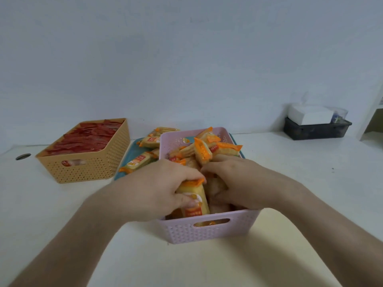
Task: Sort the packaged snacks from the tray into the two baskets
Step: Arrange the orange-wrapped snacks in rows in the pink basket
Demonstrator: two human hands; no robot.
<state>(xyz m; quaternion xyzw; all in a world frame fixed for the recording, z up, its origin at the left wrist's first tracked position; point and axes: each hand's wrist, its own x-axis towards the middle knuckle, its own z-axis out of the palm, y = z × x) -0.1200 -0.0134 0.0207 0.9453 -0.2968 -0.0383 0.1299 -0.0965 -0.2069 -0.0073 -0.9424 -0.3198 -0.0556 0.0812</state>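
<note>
- White table: is carrying everything listed; a small round hole is showing near its far left edge.
- Tan perforated basket: is sitting at the left, filled to near the rim with flat red packets.
- Pink perforated basket: is standing nearest the person, its far part lying over the tray, heaped with orange-and-yellow snack packets, several sticking up above the rim.
- Teal tray: is lying between the two baskets and behind the pink one, holding a few more orange-and-yellow packets.
- Black bin: is sitting at the far right by the wall, well apart, with a white tissue pack in it.
- Left hand: is reaching into the pink basket, fingers and thumb curling round one yellow packet.
- Right hand: is reaching in beside it, fingers bending down among the packets; whether they are gripping one cannot be told.
</note>
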